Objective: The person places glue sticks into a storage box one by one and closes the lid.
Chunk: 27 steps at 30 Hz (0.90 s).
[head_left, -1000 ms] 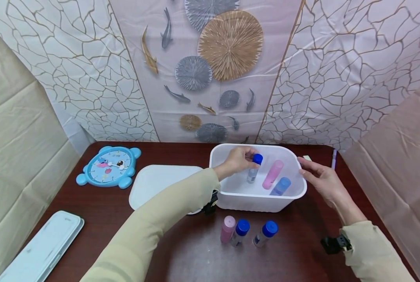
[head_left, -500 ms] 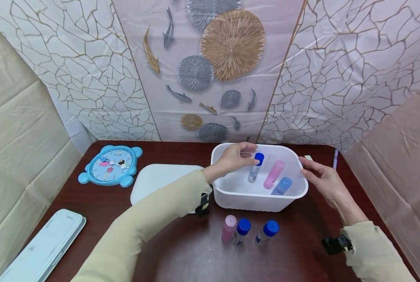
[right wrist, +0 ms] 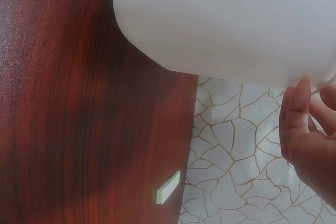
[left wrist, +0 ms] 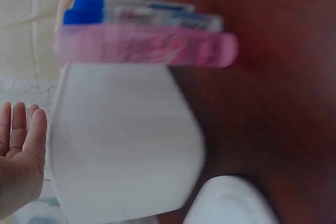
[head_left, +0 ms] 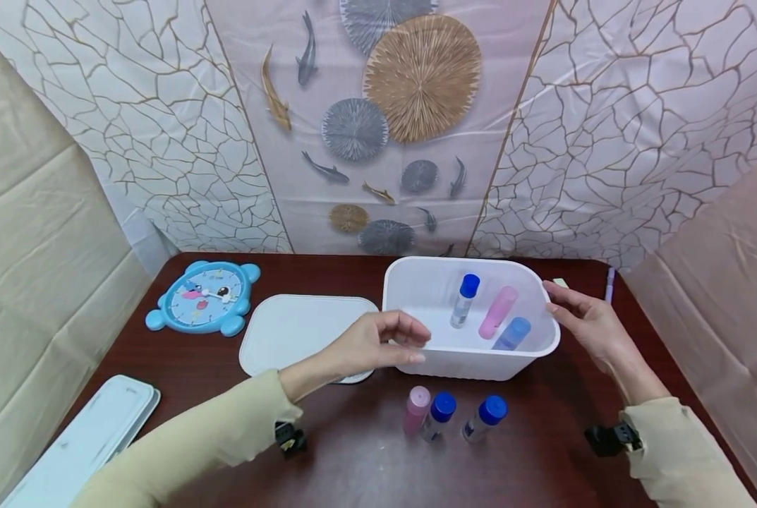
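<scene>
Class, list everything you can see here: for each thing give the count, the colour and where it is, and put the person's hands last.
Tub: 1, white, table centre.
Bottles in tub: 3; blue-capped clear, pink, blue.
Bottles on table: 3, in front of tub; pink, two blue-capped.
Lid: 1, white, left of tub.
Clock: 1, blue, far left.
Flat case: 1, pale, near left edge.
Left hand: empty, at tub's near-left rim.
Right hand: fingers at tub's right rim.

Dark wooden table (head_left: 543,437), white tub (head_left: 473,363), white lid (head_left: 289,328), blue clock (head_left: 203,298), three bottles (head_left: 441,415), pale case (head_left: 80,444)
</scene>
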{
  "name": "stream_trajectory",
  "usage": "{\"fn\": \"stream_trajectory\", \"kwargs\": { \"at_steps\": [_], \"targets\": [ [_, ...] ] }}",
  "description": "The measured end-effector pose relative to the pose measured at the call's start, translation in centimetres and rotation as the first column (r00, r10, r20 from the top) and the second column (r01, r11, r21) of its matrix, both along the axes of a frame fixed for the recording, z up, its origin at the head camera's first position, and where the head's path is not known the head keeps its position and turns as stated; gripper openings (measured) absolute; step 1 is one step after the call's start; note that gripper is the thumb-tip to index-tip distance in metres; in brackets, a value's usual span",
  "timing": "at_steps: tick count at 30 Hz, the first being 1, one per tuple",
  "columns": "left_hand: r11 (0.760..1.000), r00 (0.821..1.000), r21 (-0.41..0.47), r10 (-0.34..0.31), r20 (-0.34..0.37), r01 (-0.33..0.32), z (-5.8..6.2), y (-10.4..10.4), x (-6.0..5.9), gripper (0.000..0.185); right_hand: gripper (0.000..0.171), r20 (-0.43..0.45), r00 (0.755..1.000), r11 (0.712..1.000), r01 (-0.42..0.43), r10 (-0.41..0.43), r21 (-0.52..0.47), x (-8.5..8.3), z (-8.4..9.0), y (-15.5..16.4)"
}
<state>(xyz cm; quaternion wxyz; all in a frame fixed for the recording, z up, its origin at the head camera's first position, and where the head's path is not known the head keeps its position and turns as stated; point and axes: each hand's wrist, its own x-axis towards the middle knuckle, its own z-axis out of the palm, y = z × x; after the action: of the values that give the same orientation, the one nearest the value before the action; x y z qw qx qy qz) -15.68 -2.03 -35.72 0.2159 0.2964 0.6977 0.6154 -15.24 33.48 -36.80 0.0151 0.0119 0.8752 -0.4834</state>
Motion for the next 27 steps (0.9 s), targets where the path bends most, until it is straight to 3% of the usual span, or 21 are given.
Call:
{"fn": "stream_trajectory", "kwargs": {
  "at_steps": [5, 9, 18, 27],
  "targets": [
    [0.994, 0.991, 0.077, -0.088, 0.098, 0.080, -1.8, -1.1, 1.8, 0.038, 0.059, -0.009, 1.000, 1.000, 0.002, -0.002, -0.001, 0.1, -0.1, 0.1],
    [0.989, 0.984, 0.103, -0.122, 0.126, 0.110, -3.0, -1.3, 2.6, 0.041, 0.059, -0.013, 1.000, 1.000, 0.000, 0.000, 0.002, 0.1, -0.3, 0.1],
    [0.986, 0.985, 0.117, -0.135, 0.105, 0.123, -4.7, -0.8, 3.5, 0.043, 0.058, -0.012, 1.000, 1.000, 0.010, -0.010, 0.015, 0.2, -0.2, 0.0],
    [0.989, 0.991, 0.118, -0.101, 0.091, 0.090, -5.8, -0.3, 3.9, 0.039, 0.059, -0.009, 1.000, 1.000, 0.002, -0.002, 0.018, 0.2, 0.0, -0.1]
  ]
}}
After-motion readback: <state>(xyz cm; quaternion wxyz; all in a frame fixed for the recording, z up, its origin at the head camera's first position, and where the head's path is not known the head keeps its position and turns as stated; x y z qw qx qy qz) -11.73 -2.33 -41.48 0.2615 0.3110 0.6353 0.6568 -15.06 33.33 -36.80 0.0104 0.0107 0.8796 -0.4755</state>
